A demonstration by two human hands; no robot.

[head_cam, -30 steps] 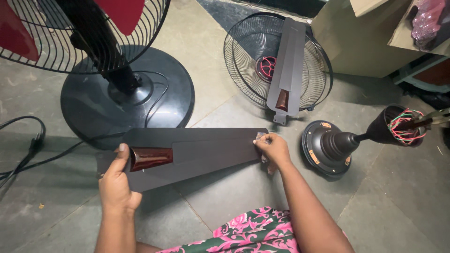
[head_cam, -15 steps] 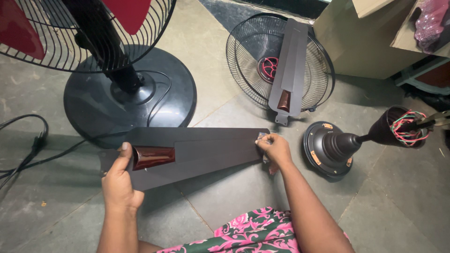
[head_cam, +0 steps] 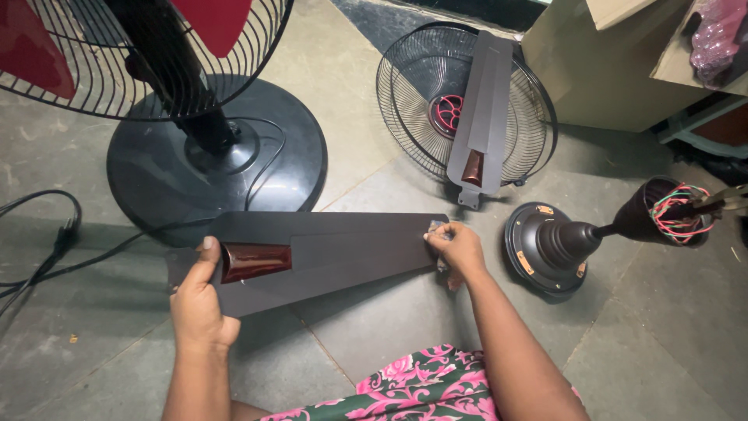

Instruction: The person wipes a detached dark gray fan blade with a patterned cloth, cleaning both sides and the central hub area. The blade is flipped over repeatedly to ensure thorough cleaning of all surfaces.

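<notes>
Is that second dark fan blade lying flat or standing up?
Lying flat: the second blade rests across the round wire guard on the floor.

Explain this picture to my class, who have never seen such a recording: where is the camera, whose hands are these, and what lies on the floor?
The camera sits on a person's head, looking down at their own two hands. The left hand grips a long dark fan blade near its reddish-brown trim; the right hand pinches its narrow end. On the stone floor stand a pedestal fan's round base, a wire fan guard with a second blade across it, and a ceiling-fan motor with coloured wires.
</notes>
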